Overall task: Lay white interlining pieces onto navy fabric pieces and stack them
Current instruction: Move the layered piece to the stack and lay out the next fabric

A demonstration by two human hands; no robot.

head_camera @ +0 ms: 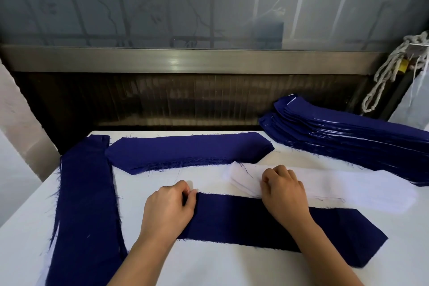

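My left hand (167,209) is curled, pinching the left end of the navy piece (243,223). The piece lies flat on the white table (209,267) before me, long axis left to right, its angled end to the right. My right hand (284,190), fingers curled, grips the near edge of the white interlining pile (348,186) just behind it, which lies the same way.

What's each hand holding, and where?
The left hand pinches the front navy piece at its left end; the right hand grips the white interlining near its left end.
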